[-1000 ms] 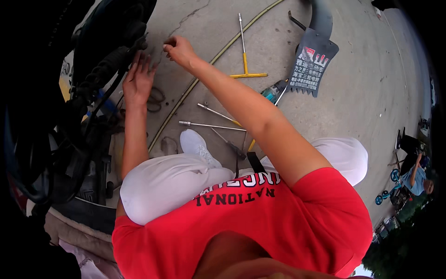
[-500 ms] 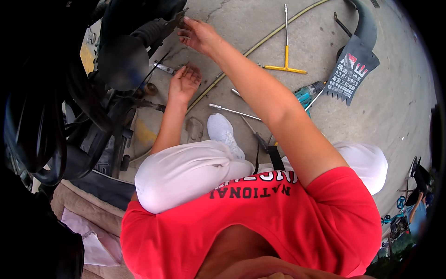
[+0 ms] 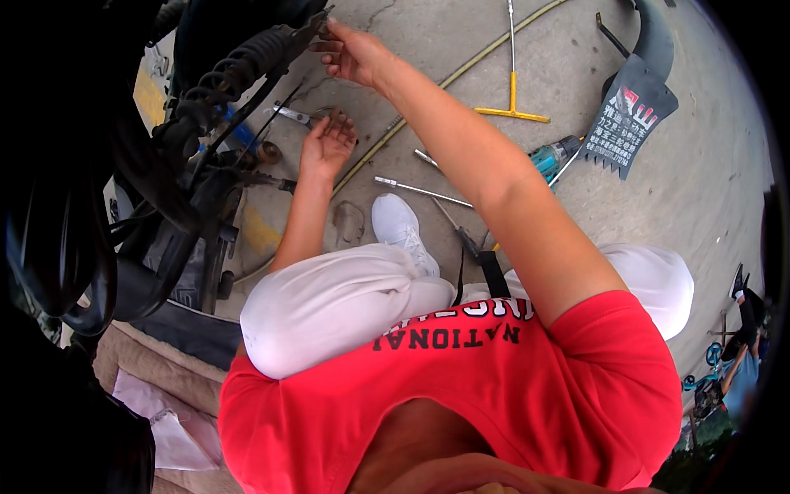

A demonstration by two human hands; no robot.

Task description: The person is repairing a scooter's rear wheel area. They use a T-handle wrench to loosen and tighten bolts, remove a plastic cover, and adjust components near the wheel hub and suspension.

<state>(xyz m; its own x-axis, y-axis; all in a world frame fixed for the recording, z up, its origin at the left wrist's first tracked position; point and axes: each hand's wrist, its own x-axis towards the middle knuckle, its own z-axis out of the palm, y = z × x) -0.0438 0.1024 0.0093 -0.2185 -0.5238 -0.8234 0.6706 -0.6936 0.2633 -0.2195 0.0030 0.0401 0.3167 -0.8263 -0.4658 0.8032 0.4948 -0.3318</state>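
Note:
My right hand (image 3: 355,56) reaches to the end of a dark metal bracket (image 3: 306,34) on a black vehicle. Its upper finger touches the bracket's tip, and the lower fingers curl beneath. Whatever is pinched there is too small to make out. A shock absorber with a coil spring (image 3: 226,82) runs down beside the bracket. My left hand (image 3: 329,144) hangs palm up below, fingers loosely bent and apart, holding nothing. Just beyond its fingertips is a silver metal tool (image 3: 292,114), partly behind the vehicle's parts.
On the concrete lie a yellow-handled T-wrench (image 3: 513,90), a teal power drill (image 3: 545,160), a long metal rod (image 3: 424,191), a screwdriver (image 3: 467,241) and a hose (image 3: 465,70). A black mudguard with a printed flap (image 3: 629,111) lies right. Brown padding (image 3: 144,350) is at lower left.
Both hands keep nearly the same places and poses. The view has shifted slightly, so the floor tools appear a little further right. The shock absorber spring, blurred before, now shows clearly.

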